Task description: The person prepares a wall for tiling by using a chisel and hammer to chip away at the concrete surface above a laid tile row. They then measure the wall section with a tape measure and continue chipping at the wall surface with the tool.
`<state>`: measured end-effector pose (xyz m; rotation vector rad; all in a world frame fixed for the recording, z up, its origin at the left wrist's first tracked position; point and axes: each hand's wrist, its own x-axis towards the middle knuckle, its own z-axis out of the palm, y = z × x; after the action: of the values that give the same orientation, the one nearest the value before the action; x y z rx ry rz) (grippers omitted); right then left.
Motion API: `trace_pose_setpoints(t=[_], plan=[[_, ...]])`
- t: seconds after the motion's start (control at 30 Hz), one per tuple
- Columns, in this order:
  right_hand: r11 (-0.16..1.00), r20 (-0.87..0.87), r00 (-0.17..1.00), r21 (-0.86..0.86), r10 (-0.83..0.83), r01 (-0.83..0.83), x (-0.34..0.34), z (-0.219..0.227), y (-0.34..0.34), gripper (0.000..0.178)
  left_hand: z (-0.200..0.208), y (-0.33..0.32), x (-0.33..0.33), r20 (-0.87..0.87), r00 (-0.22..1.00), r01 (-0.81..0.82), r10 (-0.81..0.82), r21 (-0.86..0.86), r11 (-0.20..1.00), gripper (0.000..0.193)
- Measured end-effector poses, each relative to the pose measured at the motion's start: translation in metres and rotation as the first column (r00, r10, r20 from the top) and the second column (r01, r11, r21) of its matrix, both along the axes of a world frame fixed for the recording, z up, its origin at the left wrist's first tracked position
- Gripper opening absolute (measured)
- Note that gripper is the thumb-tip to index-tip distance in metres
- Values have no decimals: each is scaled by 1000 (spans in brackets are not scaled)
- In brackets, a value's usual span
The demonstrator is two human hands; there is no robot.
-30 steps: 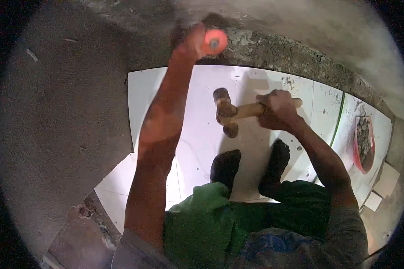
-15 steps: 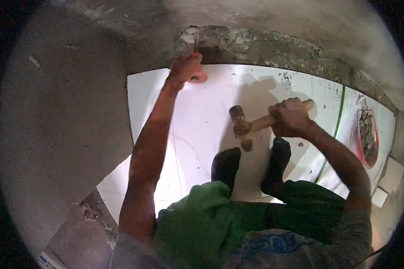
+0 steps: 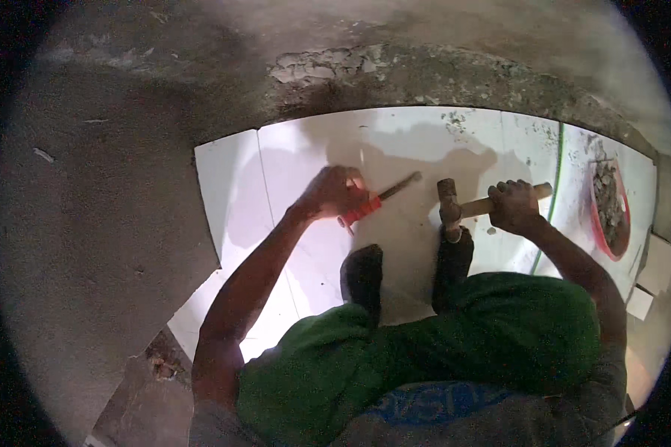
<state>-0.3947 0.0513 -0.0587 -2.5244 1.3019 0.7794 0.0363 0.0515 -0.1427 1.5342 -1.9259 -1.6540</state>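
My left hand (image 3: 334, 194) is closed round the red grip of a chisel (image 3: 400, 186), whose dark shaft points up and to the right over the white tiles. In my right hand (image 3: 514, 206) is a hammer (image 3: 449, 201), gripped by its wooden handle. Its head is to the left of that hand, above my right foot. A short gap separates the chisel's tip from the hammer head. Both tools are held apart from the chipped strip (image 3: 425, 74) at the base of the wall.
Large white tiles (image 3: 306, 261) lie under my feet, with crumbs scattered on them. At the right stands a red basin (image 3: 625, 242) of rubble, beyond a green line (image 3: 560, 149). Pale tile pieces (image 3: 640, 303) lie near it. Rough grey cement (image 3: 112, 223) covers the left.
My left hand has drawn the chisel back from the wall base toward me and to the right, turning it sideways. My right hand with the hammer has shifted slightly right.
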Motion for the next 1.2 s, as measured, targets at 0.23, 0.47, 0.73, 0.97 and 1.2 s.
trace_pose_setpoints(t=[0.23,0.47,0.73,0.97,1.2], plan=[[982,143,972,-10,-186,190,20,-46,19,30,-48,-152,77,288,854,-64,433,-768,637,53],[954,294,914,196,-279,229,16,-67,11,29,-99,-186,49,380,529,-318,759,-740,592,85],[945,434,856,279,-282,170,12,-55,-3,33,-87,-184,35,257,537,-452,803,-717,532,86],[949,348,921,308,-174,63,24,-34,-20,53,-118,-194,13,269,667,-141,695,-870,472,74],[989,541,832,-2,123,-145,129,-62,-146,72,-88,-179,11,304,535,-155,789,-882,445,77]])
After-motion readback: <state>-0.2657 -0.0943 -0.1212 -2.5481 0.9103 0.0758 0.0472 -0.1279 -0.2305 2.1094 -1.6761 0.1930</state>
